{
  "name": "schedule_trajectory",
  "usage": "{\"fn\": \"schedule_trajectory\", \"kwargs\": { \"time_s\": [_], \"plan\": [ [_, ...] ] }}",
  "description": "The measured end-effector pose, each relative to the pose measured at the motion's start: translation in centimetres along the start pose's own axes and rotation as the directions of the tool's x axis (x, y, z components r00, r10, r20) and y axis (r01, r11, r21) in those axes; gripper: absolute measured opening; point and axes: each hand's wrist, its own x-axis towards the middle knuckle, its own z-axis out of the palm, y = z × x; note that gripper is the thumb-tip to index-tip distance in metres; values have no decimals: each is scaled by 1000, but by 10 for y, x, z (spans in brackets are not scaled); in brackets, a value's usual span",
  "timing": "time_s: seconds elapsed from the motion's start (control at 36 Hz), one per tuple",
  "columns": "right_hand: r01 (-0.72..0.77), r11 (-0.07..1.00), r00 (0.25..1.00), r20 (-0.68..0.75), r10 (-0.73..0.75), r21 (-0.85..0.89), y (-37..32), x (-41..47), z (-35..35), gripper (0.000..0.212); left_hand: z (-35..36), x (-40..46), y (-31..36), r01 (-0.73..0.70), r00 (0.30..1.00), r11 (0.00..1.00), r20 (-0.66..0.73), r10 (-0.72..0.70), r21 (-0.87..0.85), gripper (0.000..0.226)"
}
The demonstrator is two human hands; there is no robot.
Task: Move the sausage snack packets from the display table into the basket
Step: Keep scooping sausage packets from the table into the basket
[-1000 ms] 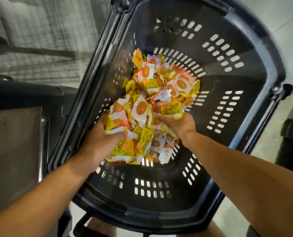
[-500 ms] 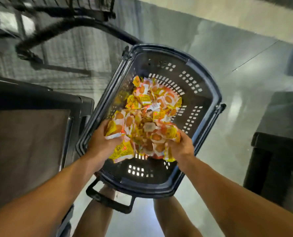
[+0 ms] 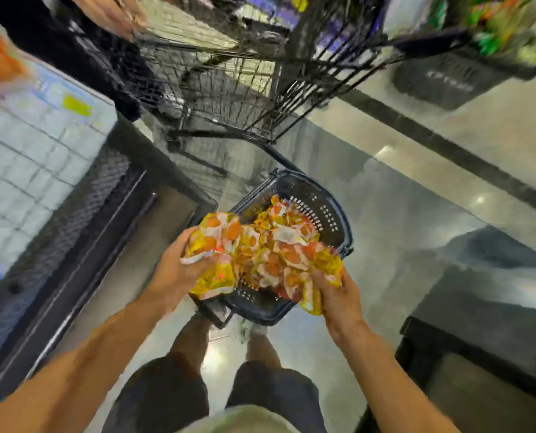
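Note:
A big bunch of yellow, white and orange sausage snack packets (image 3: pixel 262 254) hangs between my two hands, above a dark plastic basket (image 3: pixel 329 214) that stands on the floor. My left hand (image 3: pixel 179 270) grips the left end of the bunch, my right hand (image 3: pixel 338 295) grips the right end. More of the same packets (image 3: pixel 287 214) lie inside the basket, partly hidden by the held bunch. The picture is blurred by motion.
A dark display table (image 3: pixel 82 220) runs along the left, with pale packaged goods (image 3: pixel 25 151) on top. A black wire shopping cart (image 3: pixel 244 89) stands beyond the basket. A dark stand (image 3: pixel 479 339) is at the right. My legs and feet are below the basket on a glossy floor.
My view has risen far above the basket. Both hands have lifted a bunch of packets up from the pile in the basket.

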Motion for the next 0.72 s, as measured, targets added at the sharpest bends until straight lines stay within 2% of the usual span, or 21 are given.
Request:
{"fn": "schedule_trajectory", "kwargs": {
  "time_s": [0.14,0.31,0.39,0.5,0.61,0.72],
  "plan": [
    [36,999,991,126,-31,-35,-31,-66,-5,39,-15,-74,14,5,991,987,-130,-26,-159,44],
    [123,983,966,244,-88,-133,-40,-123,2,39,-47,-152,7,-23,974,933,-220,-60,-358,46],
    [146,973,955,283,-92,-177,-35,-145,11,39,-65,-188,-2,-63,948,910,-309,-74,-409,46],
    [204,952,926,361,-112,-229,-25,-177,33,45,-98,-235,-23,-121,921,853,-378,-94,-507,58],
    [268,928,887,441,-134,-258,-5,-217,61,40,-132,-287,-48,-202,900,806,-429,-71,-556,52],
    [317,895,840,531,-111,-315,23,-261,94,42,-167,-340,-81,-285,838,750,-535,-109,-598,55]
  ]
}}
